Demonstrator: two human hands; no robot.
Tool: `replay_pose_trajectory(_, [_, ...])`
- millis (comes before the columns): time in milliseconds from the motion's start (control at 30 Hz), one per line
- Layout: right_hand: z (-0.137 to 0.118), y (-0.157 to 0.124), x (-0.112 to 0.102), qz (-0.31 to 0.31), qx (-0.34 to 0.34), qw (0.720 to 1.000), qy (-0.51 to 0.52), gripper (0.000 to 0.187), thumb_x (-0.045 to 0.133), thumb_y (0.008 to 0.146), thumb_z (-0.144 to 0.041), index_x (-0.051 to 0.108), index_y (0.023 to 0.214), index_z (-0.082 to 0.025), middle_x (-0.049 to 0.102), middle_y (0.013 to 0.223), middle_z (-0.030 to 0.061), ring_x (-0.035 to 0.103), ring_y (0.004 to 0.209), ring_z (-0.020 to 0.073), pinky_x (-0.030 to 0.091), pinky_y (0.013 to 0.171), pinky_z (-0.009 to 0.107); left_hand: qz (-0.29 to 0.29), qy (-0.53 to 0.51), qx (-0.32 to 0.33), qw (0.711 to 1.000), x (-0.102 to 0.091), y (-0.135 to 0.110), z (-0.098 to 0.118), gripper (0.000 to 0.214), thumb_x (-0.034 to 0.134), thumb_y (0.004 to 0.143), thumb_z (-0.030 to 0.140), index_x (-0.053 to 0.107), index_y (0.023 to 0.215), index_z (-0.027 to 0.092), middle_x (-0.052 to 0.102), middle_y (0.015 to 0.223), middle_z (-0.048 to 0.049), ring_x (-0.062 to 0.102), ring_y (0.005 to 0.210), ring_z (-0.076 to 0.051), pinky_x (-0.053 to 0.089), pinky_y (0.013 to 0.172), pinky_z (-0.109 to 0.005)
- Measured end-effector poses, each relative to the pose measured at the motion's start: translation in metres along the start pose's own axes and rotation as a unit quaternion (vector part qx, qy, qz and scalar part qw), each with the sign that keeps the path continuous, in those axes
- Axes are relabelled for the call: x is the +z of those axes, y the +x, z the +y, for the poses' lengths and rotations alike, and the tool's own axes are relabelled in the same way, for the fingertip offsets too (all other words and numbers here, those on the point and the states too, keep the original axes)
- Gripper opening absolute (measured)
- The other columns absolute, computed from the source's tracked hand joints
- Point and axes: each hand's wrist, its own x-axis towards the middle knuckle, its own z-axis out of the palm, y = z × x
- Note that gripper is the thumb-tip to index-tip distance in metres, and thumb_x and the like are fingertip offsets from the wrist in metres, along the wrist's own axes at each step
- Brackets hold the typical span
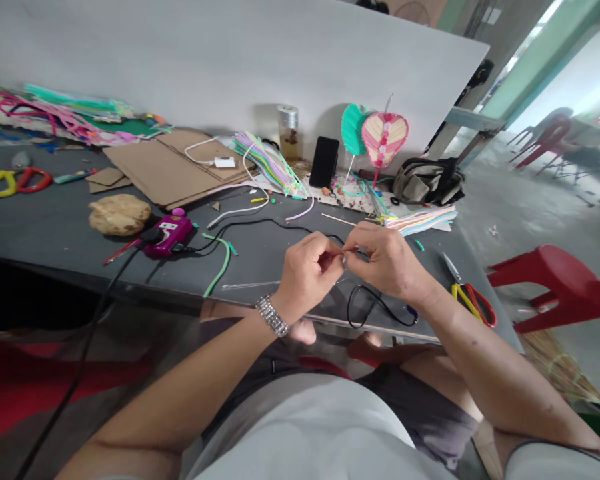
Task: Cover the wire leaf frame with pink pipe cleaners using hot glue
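Head view, left hand (307, 270), right hand (387, 260) meeting, one glue gun (167, 233)

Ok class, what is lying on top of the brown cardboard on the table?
A white charger and its cable lie on the cardboard, pastel strips at one corner. The tabletop beneath is hidden.

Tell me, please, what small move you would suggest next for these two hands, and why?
I would probably ease the left hand back slightly while the right hand holds its pinch, so the small piece can be checked. Both hands close around it and hide it, so its state cannot be seen at present.
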Motion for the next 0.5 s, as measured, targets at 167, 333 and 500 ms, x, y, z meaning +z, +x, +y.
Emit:
replay_pose_trajectory(167, [-0.002,-0.001,0.005,0.019,0.006,1.0,-0.021,0.014,0.054,0.075,-0.008,0.053,0.068,-0.02,0.053,0.071,-0.0001,0.05,0.068,0.0145,0.035,0.064,0.028,-0.002,0.002,0.004,1.0,0.002,-0.002,-0.001,0.017,0.068,0.084,0.011,0.057,0.072,0.018,0.057,0.066,0.0033,0.052,0.06,-0.011,0.039,0.057,-0.024])
replay_pose_trajectory(333, [-0.002,-0.001,0.006,0.037,-0.006,0.999,-0.027,0.015,0.054,0.074,-0.007,0.052,0.067,-0.02,0.052,0.069,-0.0001,0.049,0.066,0.0142,0.034,0.062,0.028,0.0,-0.007,-0.002,1.0,0.003,-0.002,-0.001,0.018,0.069,0.084,0.011,0.058,0.071,0.019,0.058,0.066,0.0029,0.055,0.061,-0.011,0.041,0.057,-0.024])
replay_pose_trajectory(500, [0.008,-0.001,-0.003,0.01,-0.014,1.0,0.0,0.014,0.056,0.082,-0.008,0.064,0.075,-0.017,0.059,0.075,0.0014,0.051,0.066,0.0136,0.036,0.065,0.028,-0.013,-0.018,-0.021,1.0,-0.001,0.001,-0.003,0.013,0.071,0.087,0.013,0.066,0.076,0.018,0.066,0.072,-0.0003,0.059,0.063,-0.012,0.046,0.059,-0.024])
